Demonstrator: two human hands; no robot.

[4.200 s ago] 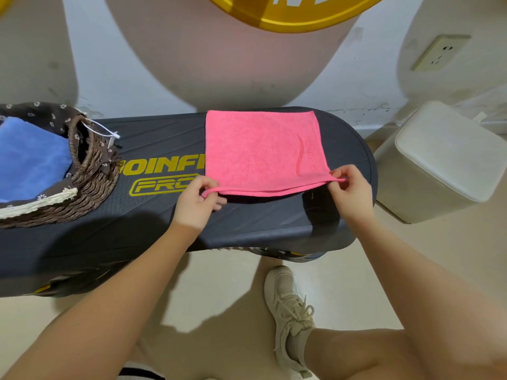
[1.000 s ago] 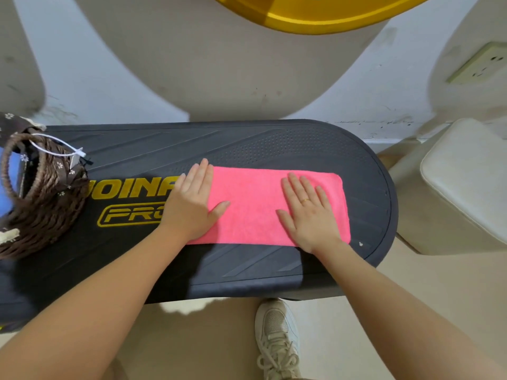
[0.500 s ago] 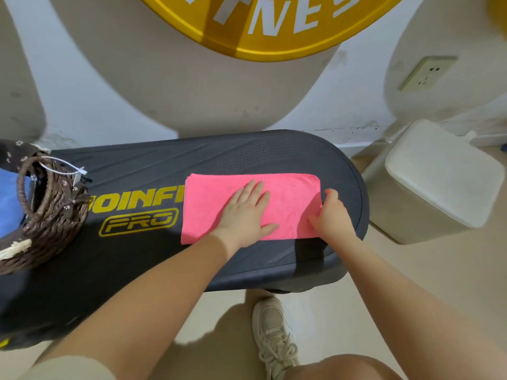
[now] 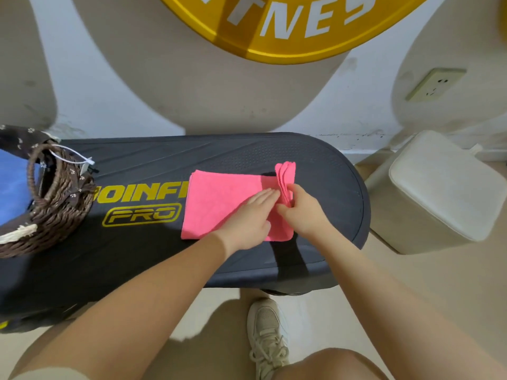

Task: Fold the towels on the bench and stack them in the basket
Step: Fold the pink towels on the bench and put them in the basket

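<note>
The soft, fuzzy pink cloth towel [image 4: 219, 198] is lying on the matt, bumpy dark plastic bench [image 4: 315, 157]; the rough brown woven basket [image 4: 63, 215] is sitting at its left end.

The basket [image 4: 52, 212] and the blue towel [image 4: 13, 187] inside it run off the left edge

place: looks like a gym or fitness studio
sign: big yellow round sign [image 4: 277, 26] on the far wall, white letters "TNES", cut off
bench: dark step-style bench [image 4: 247, 157] with yellow "PRO" logo
right: pale padded stool [image 4: 444, 187], wall socket [image 4: 436, 83]
floor: plain beige tile [image 4: 428, 292]
</note>
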